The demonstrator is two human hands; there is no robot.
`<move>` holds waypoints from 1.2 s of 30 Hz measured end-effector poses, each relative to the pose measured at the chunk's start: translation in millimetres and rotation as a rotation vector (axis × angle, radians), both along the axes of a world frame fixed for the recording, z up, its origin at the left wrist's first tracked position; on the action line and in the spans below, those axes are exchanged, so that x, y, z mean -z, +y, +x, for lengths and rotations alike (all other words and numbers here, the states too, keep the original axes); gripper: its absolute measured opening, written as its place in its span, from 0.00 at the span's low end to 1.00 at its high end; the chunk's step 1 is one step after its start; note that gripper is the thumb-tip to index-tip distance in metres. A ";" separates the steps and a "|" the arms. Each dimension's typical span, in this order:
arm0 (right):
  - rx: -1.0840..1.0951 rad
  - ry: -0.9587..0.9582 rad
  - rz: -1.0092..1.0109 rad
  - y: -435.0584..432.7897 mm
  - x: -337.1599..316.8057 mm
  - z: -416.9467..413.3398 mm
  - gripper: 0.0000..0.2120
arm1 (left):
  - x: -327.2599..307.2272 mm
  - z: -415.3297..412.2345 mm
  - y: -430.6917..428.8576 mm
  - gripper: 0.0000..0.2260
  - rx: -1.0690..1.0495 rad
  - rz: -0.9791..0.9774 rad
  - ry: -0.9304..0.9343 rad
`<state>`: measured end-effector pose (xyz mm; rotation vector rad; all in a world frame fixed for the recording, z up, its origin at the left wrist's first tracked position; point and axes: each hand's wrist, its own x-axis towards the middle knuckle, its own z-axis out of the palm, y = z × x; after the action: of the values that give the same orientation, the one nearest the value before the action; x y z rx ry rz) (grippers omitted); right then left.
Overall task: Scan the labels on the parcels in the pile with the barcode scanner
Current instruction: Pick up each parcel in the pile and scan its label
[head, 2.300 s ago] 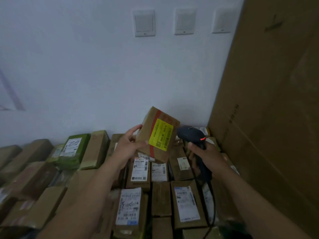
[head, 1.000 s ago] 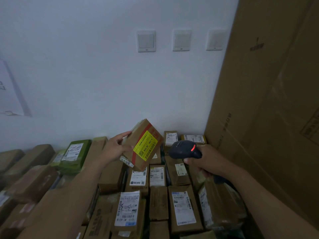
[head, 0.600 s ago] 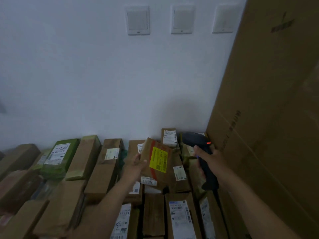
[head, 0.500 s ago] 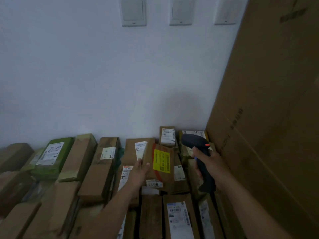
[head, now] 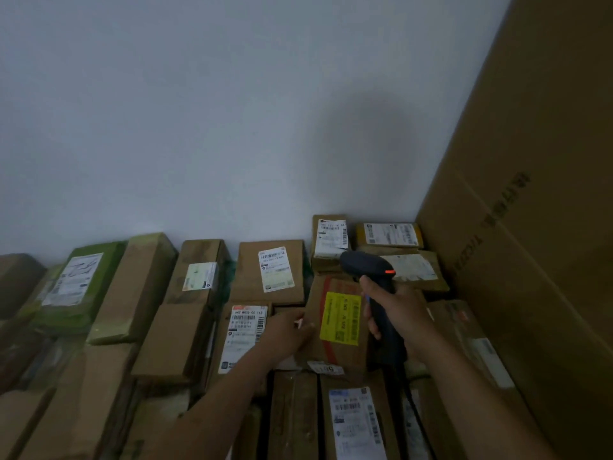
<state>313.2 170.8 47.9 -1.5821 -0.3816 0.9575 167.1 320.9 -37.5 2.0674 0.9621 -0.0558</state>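
Fingers (head: 368,286) of the right hand (head: 401,313) curl round the barcode scanner (head: 365,265), over the right side of the yellow-labelled parcel (head: 340,318); the left hand (head: 286,332), fingers nearly straight, touches its left edge.

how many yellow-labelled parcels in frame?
1. The yellow-labelled parcel lies on the pile, between the left hand at its left edge and the barcode scanner gripped by the right hand. Parcels buried lower could hide more.

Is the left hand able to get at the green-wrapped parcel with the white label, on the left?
Probably yes: the left hand only touches the yellow-labelled brown cardboard box, and the green-wrapped parcel lies uncovered, with nothing stacked on it.
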 end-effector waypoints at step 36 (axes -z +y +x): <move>-0.017 0.149 -0.048 85.7 66.2 18.4 0.21 | 44.3 -10.3 171.9 0.30 -0.363 -0.366 -0.095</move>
<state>331.6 256.4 -18.3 -1.5413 -0.2701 1.0968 156.8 492.8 -81.9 1.5286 1.1586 0.0527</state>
